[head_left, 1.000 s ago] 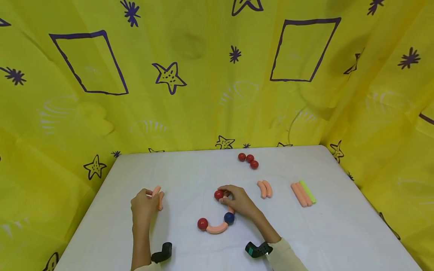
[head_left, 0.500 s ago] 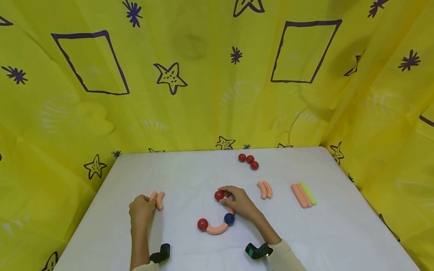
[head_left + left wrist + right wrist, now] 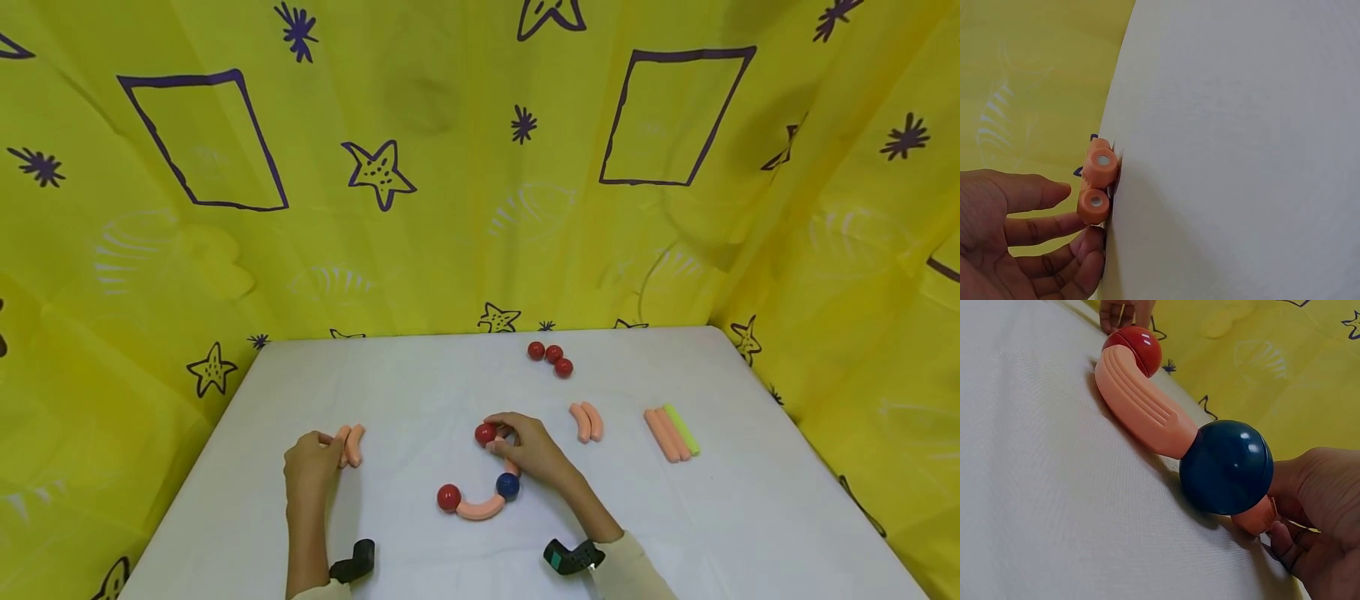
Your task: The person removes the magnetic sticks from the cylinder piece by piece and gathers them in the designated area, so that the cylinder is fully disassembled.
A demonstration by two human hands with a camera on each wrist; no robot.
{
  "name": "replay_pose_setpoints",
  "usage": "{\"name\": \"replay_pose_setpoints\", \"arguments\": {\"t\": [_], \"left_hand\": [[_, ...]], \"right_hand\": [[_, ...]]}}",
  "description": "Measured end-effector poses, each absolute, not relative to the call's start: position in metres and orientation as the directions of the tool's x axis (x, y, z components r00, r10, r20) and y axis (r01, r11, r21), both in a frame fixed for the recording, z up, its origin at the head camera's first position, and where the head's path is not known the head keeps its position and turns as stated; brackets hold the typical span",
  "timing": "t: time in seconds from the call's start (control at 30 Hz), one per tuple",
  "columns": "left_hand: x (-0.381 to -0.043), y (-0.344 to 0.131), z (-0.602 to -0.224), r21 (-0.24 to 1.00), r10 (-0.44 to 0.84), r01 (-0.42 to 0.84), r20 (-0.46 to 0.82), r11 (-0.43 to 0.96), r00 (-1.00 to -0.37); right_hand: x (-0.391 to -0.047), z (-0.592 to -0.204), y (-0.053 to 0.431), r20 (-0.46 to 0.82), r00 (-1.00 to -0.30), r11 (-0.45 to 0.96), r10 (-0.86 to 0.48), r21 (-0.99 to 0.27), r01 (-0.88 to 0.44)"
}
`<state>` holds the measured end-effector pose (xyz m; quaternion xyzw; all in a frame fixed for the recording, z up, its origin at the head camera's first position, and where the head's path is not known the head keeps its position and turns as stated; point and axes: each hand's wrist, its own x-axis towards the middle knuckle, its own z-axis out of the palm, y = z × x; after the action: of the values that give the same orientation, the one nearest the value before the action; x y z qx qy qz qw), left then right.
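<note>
In the head view, my left hand (image 3: 309, 468) is at the left of the table, fingertips beside two curved pink magnetic sticks (image 3: 355, 446) lying side by side. The left wrist view shows its thumb apart from the sticks (image 3: 1095, 201), whose ends carry silvery discs, with a finger right at the near one. My right hand (image 3: 532, 448) pinches a red ball (image 3: 485, 433) at the upper end of a chain. Below it come a partly hidden curved pink stick (image 3: 512, 467), a blue ball (image 3: 507, 486), another curved stick (image 3: 481, 507) and a second red ball (image 3: 448, 497).
Three loose red balls (image 3: 554, 354) lie at the back of the white table (image 3: 420, 375). Right of the chain are two curved pink sticks (image 3: 592, 422), then straight pink sticks (image 3: 667, 435) beside a green stick (image 3: 682, 429). A yellow patterned curtain (image 3: 442, 250) stands behind.
My left hand has lowered a curved pink stick next to the other one, and its thumb now stands off it. The right hand stays at the red ball.
</note>
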<state>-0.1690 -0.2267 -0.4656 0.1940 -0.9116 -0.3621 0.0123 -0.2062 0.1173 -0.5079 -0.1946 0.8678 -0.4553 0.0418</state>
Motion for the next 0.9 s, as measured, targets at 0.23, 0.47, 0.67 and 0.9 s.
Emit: {"name": "replay_pose_setpoints", "arguments": {"t": [0.23,0.47,0.67,0.9], "left_hand": [[-0.168,-0.220,-0.459,0.675,-0.391,-0.317,-0.046,0.666,-0.919],[-0.177,-0.197,-0.449,0.702,-0.310,-0.176,0.066,0.690,-0.949],[-0.186,-0.173,-0.454,0.668,-0.144,-0.039,0.102,0.743,-0.984],[-0.187,-0.148,-0.459,0.688,0.142,0.122,0.028,0.716,-0.989]], "right_hand": [[-0.202,-0.506,0.120,0.099,-0.923,0.515,-0.373,-0.805,-0.294],[-0.200,-0.503,0.125,0.094,-0.937,0.560,-0.336,-0.780,-0.279],[-0.200,-0.502,0.125,0.088,-0.938,0.573,-0.336,-0.771,-0.278],[-0.198,-0.503,0.122,0.109,-0.940,0.572,-0.324,-0.768,-0.286]]}}
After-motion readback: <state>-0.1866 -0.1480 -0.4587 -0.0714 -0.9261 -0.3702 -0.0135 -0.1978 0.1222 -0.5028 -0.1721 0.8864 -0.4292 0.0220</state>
